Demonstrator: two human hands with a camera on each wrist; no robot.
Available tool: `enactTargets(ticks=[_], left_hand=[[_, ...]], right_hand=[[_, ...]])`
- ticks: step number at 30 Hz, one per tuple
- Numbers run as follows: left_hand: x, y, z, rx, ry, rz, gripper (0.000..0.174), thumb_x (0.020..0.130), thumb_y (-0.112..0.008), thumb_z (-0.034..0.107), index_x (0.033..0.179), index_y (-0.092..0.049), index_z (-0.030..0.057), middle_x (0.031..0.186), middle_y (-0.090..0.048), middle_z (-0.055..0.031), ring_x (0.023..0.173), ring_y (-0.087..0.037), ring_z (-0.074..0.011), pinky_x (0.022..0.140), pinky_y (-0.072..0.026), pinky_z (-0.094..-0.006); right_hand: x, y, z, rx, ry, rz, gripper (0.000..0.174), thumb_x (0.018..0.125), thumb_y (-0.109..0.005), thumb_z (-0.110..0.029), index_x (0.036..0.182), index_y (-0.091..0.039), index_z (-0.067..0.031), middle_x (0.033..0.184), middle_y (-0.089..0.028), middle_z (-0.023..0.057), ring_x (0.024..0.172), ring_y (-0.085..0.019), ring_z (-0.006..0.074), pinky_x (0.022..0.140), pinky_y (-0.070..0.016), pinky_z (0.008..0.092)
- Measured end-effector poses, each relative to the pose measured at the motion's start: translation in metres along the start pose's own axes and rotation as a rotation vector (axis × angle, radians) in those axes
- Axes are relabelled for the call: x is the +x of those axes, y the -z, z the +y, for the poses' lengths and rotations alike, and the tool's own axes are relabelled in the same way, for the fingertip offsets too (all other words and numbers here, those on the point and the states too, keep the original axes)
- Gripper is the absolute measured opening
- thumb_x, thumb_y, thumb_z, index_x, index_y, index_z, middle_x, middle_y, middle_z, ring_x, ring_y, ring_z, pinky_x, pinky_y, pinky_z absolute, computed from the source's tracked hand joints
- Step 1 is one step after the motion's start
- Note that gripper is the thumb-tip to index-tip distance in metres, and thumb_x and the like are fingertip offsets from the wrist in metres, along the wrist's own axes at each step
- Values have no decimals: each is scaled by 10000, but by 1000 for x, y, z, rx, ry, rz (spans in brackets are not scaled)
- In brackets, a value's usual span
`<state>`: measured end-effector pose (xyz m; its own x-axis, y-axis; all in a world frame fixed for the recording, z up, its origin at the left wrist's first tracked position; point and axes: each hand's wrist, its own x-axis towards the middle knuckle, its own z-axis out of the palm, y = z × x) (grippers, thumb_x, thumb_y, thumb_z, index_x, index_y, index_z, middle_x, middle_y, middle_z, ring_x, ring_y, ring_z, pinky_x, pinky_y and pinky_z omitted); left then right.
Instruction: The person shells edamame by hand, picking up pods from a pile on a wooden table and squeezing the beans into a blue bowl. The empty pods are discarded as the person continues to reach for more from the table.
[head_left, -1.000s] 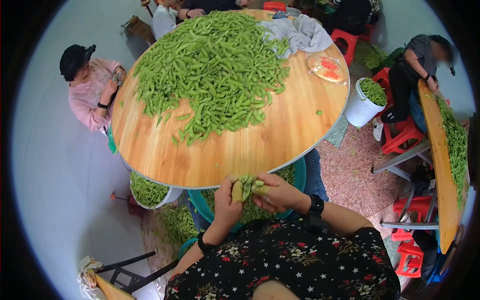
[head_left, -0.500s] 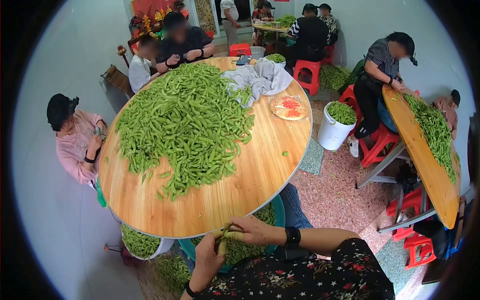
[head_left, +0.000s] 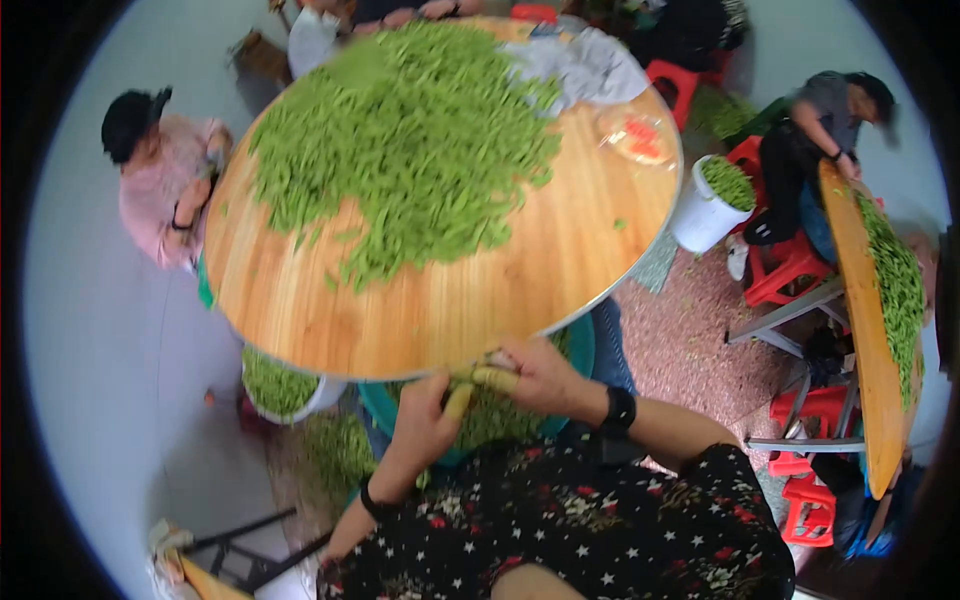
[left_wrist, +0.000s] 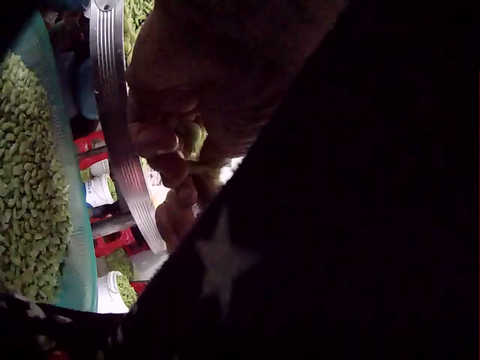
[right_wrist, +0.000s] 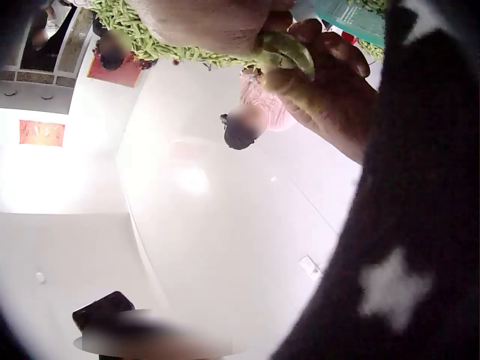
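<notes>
Just off the near edge of the round wooden table (head_left: 300,335), both hands meet around a green soybean pod (right_wrist: 292,51). My left hand (head_left: 422,422) pinches the pod between thumb and fingers. From the other side, my right hand (head_left: 548,378) grips at it with thumb and fingertips. Both thumbs look yellowish at their ends. In the left wrist view, part of a pod (left_wrist: 196,141) shows among the shadowed fingers. Below the hands stands a green basin (head_left: 580,350) holding shelled beans (left_wrist: 30,187). A large heap of pods (head_left: 400,150) covers much of the tabletop.
White buckets of pods stand at the table's left (head_left: 325,395) and right (head_left: 700,220). A grey cloth (head_left: 590,70) and a bagged round item (head_left: 638,138) lie on the table. A person in pink (head_left: 165,185) sits at left; another table (head_left: 850,330) stands right.
The head view tipped up to the room, then back down. A leafy-looking clump of pods between my hands a second ago no longer shows; the hands stay close together.
</notes>
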<state>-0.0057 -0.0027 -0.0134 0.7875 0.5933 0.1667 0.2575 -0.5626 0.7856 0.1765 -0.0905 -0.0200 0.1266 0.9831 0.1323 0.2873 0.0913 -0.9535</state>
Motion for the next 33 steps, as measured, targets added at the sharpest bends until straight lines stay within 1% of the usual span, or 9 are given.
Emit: enactTargets(ticks=[4, 6, 9, 15, 17, 23, 30, 32, 33], left_hand=[[2, 2, 9, -94, 172, -24, 160, 857, -596, 98, 988, -604, 6, 737, -588, -183, 660, -582, -366, 599, -449, -402], [2, 0, 12, -111, 1, -3, 215, 877, -570, 77, 1072, -591, -12, 802, -637, -157, 697, -627, -286, 628, -473, -343], [-2, -1, 6, 16, -73, -47, 244, 884, -539, 62, 1114, -580, -9, 849, -634, -171, 744, -630, -316, 659, -482, -358], [-2, -2, 7, -46, 12, -131, 222, 875, -544, 49, 1086, -583, -8, 831, -642, -163, 738, -633, -315, 661, -487, -358], [-3, -1, 8, -45, 22, -109, 212, 872, -546, 40, 1075, -584, -9, 819, -642, -161, 729, -634, -316, 647, -485, -357], [-3, -6, 12, 21, -30, -92, 150, 865, -549, 22, 1006, -581, -17, 786, -643, -161, 698, -641, -313, 613, -484, -350], [-1, 0, 15, -30, 56, -134, 89, 867, -547, 27, 942, -563, -18, 751, -638, -153, 686, -643, -311, 607, -482, -354], [-1, -1, 8, -11, 44, -105, 87, 867, -550, 33, 937, -563, -16, 750, -637, -153, 684, -642, -308, 607, -482, -355], [0, -2, 6, 5, 31, -80, 85, 866, -554, 38, 932, -563, -15, 750, -637, -153, 681, -642, -305, 607, -482, -355]], right_hand=[[2, -2, -5, -84, 124, -34, 211, 840, -658, -163, 931, -521, -30, 694, -531, 152, 629, -552, 327, 569, -440, 372], [3, -3, -2, -139, 156, -43, 215, 831, -658, -145, 940, -516, -26, 695, -537, 165, 649, -566, 356, 569, -443, 387], [5, -5, 4, -179, 201, -25, 194, 814, -631, -102, 938, -508, -19, 696, -545, 193, 676, -565, 406, 570, -444, 417], [4, -5, 3, -240, 180, 6, 152, 767, -584, -38, 878, -485, -6, 680, -538, 205, 639, -554, 417, 562, -439, 424], [5, -1, -4, -99, 38, -86, 139, 758, -577, -28, 843, -471, -2, 684, -536, 210, 644, -559, 410, 563, -439, 423], [3, -10, 1, -296, 247, 12, 186, 734, -573, -5, 888, -470, -19, 781, -540, 195, 732, -562, 410, 613, -444, 448], [0, -2, 6, -329, 215, -47, 202, 747, -567, -1, 936, -498, -19, 803, -554, 195, 757, -562, 420, 635, -455, 436], [0, 7, -6, -62, 117, -137, 158, 826, -605, -43, 970, -547, -12, 706, -533, 74, 587, -588, 199, 546, -461, 326], [0, 6, -9, -62, 117, -137, 158, 826, -605, -43, 970, -547, -12, 706, -533, 74, 587, -588, 199, 546, -461, 326]])
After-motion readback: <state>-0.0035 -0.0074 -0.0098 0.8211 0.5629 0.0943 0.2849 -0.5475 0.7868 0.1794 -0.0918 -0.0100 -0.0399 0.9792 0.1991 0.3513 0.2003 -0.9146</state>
